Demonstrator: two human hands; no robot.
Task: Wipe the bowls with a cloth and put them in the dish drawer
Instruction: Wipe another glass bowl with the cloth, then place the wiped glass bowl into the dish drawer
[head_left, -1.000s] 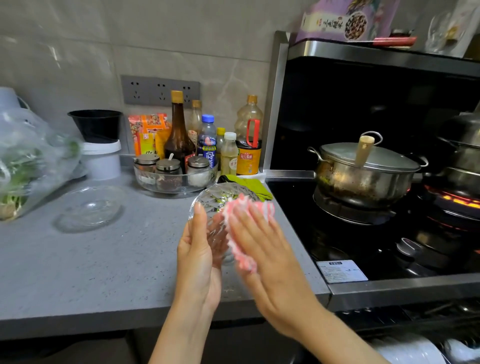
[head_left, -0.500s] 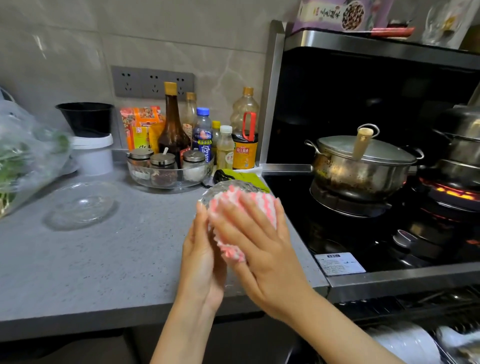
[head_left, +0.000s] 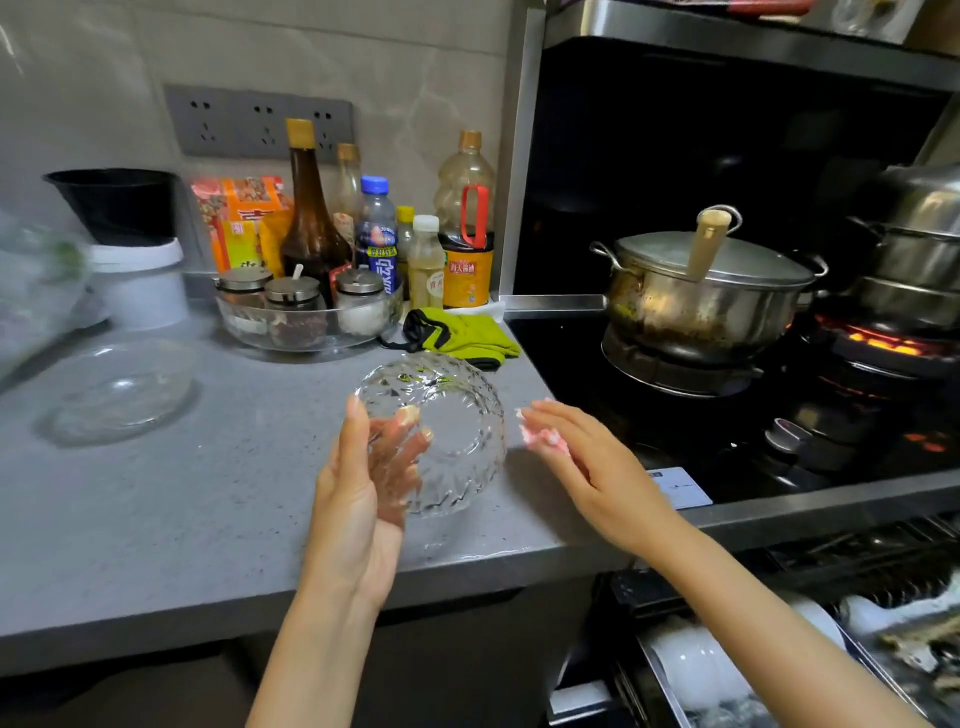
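Glass bowl (head_left: 467, 415), tipped on its side above the counter (head_left: 156, 509), is gripped by the left hand (head_left: 358, 504); the right hand (head_left: 587, 462), just right of it, clutches the cloth (head_left: 540, 440).

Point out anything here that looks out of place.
A wooden handle lies tilted on the steel pot's lid. The green glove lies crumpled on the counter right beside the hob. Nothing looks spilled or broken.

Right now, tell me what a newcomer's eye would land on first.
The faceted glass bowl, tilted over the counter in the left hand, with the right hand holding a pink cloth just beside it. Then the burner glowing orange at far right, beside a lidded steel pot.
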